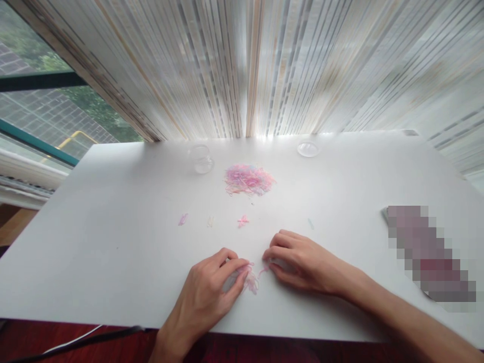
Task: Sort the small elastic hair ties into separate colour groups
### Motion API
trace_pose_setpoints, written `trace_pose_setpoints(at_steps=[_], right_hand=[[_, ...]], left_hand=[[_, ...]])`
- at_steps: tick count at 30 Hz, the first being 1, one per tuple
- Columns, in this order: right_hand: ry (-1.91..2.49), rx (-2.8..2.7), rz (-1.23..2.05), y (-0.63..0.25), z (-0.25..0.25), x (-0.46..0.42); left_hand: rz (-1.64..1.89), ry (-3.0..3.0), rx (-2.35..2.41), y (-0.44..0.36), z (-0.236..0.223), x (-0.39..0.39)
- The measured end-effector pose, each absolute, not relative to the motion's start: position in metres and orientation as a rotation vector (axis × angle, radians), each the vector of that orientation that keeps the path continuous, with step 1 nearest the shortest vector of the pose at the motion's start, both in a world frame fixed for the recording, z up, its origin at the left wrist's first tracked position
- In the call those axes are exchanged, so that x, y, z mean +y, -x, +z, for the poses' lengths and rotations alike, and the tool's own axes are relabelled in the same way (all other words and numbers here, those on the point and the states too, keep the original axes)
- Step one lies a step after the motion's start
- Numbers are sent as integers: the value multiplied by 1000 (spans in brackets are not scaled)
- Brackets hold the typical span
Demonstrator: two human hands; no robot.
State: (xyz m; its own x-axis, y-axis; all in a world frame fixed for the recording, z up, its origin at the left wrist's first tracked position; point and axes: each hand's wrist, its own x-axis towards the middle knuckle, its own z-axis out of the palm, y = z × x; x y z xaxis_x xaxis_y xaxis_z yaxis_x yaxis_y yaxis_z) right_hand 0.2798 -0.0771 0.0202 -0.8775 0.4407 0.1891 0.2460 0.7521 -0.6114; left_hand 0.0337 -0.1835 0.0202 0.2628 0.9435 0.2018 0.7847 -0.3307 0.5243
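Near the front edge of the white table [113, 252] both my hands rest close together. My left hand [212, 290] is closed, its fingers pinched on a small bunch of pink rubber bands [251, 282]. My right hand [302, 262] is curled, its fingertips pinching a pink band at the bunch's right end. Farther back lies a pile of pastel rubber bands [248, 179], pink, yellow and blue. Between the pile and my hands lie small sorted groups: a purple one [183, 219], a pale yellow one [210, 221], a pink one [242, 221] and a faint blue one [310, 223].
A clear glass jar [201, 158] stands behind the pile on the left, and a clear round lid [308, 148] lies at the back right. A blurred-out object [427, 252] lies at the right. A striped curtain hangs behind the table; a window is at the left.
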Motion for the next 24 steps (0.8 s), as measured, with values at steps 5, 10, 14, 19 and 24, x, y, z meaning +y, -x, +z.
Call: trace_pose_setpoints(at_steps=[5,10,14,19,24], right_hand=[[539,-2628,784,-278,14,-79],[538,-2626,777,-279,13,-78],[517,-2554,958,-281,18,-78],[516,-2434,1077,-280,20,-80],[494,-2415,1029,-280,20,-81]], left_hand=[[704,-2250,1613,-34,19,-181],[760,-2206,1562,-40,22,-179],[819,-2138,1535,-48,25,-178],[938,-2056,1444,-56,25,-175],[1013,-1992,1418,-56,25,-174]])
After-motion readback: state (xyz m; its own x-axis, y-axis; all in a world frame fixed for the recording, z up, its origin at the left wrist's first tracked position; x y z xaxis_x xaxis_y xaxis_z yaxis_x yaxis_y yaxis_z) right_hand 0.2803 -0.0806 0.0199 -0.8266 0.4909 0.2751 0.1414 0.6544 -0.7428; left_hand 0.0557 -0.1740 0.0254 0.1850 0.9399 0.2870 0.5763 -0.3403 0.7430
